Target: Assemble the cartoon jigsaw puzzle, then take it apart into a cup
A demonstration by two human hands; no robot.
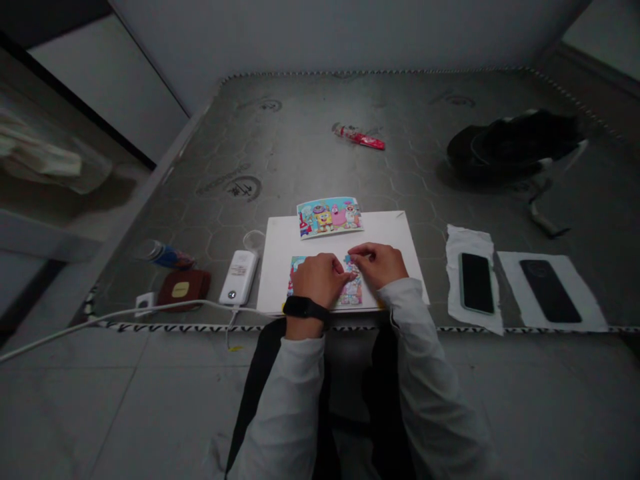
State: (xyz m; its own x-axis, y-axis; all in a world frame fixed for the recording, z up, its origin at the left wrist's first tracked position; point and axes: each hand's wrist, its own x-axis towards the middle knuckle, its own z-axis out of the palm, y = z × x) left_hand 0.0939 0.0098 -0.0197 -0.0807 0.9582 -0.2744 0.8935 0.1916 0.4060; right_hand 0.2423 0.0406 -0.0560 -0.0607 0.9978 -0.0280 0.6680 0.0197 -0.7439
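Observation:
A colourful cartoon jigsaw puzzle (351, 294) lies on a white board (280, 253) at the near edge of a grey mattress (300, 153). My left hand (318, 277), with a black watch on the wrist, rests on the puzzle with its fingers curled. My right hand (378, 264) sits beside it, fingertips pinched on a small puzzle piece at the puzzle's top edge. The two hands almost touch. A printed cartoon picture (329, 216) lies on the far edge of the board.
Left of the board are a white power bank (239, 277) with a cable, a dark red case (183, 289) and a bottle (163, 254). Two phones (476, 283) (549, 291) lie on white cloths at right. A red wrapper (361, 137) and a black bundle (515, 143) lie farther back.

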